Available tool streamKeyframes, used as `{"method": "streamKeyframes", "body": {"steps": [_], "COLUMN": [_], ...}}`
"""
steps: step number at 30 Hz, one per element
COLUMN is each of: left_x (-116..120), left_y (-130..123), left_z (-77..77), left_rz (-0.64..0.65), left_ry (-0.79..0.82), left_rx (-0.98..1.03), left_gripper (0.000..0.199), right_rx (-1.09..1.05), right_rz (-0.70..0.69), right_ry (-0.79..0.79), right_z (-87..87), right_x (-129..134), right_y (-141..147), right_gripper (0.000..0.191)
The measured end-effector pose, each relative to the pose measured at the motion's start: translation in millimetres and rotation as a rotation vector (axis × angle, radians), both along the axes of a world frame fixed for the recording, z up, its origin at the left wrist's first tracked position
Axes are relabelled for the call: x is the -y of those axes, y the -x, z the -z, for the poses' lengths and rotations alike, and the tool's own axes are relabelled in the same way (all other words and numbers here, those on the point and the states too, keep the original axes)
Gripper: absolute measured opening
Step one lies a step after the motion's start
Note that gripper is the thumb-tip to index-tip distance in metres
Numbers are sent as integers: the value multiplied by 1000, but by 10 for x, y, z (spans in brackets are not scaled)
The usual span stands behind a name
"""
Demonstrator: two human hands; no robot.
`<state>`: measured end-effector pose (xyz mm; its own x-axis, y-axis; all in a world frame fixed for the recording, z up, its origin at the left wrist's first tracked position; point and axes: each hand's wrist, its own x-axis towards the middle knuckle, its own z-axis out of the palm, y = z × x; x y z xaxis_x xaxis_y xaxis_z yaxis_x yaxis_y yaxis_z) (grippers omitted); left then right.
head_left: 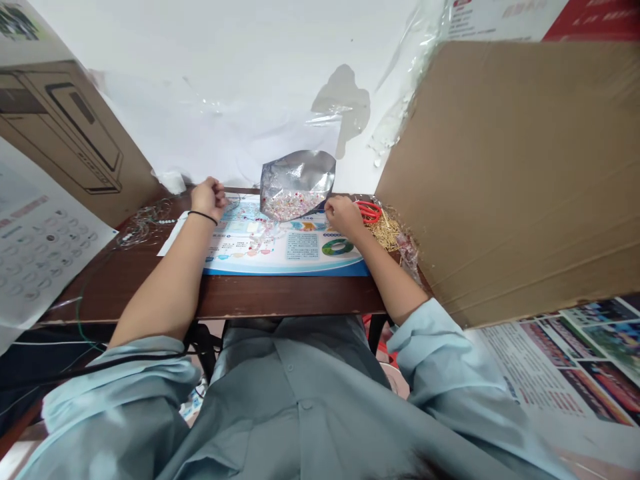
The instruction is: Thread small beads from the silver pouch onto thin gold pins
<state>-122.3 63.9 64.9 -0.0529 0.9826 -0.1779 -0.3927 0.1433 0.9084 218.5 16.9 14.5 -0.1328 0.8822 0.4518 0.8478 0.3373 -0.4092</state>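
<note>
My left hand [209,198] is closed in a pinch above the back left of a printed sheet [240,262]. A thin, clear thread [235,201] curves out beside its fingertips. At the middle back, an opened silver bag [306,175] leans upright, with small multicoloured beads [293,204] in its lower part. By the bag's lower right corner, my right hand [342,215] has its fingers pressed together; what they hold, if anything, is too small to make out. More pale beads lie loosely on the sheet in front of the bag.
Red-handled scissors [369,212] and a heap of gold-coloured sticks or wires [384,231] lie right of my right hand. Tangled clear thread [150,223] is at the left. Cardboard boxes [505,173] wall in both sides of the brown table [280,297].
</note>
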Motion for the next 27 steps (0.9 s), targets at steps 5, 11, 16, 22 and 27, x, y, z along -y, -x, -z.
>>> {"method": "streamKeyframes", "body": {"steps": [5, 11, 16, 22, 27], "left_x": [357, 725, 666, 616, 531], "left_y": [-488, -1085, -1237, -1244, -1179], "left_z": [-224, -118, 205, 360, 348], "left_rz": [136, 354, 209, 166, 153], "left_ry": [-123, -364, -561, -609, -578], "left_rx": [46, -283, -606, -736, -797], "left_gripper": [27, 30, 16, 20, 21], "right_rx": [56, -287, -669, -744, -736], "right_rz": [173, -18, -341, -388, -337], "right_ry": [45, -10, 341, 394, 334], "right_z": [9, -58, -160, -81, -33], "right_x": [-18, 52, 241, 321, 288], "right_y": [-107, 17, 301, 425, 403], "right_gripper": [21, 15, 22, 23, 16]}}
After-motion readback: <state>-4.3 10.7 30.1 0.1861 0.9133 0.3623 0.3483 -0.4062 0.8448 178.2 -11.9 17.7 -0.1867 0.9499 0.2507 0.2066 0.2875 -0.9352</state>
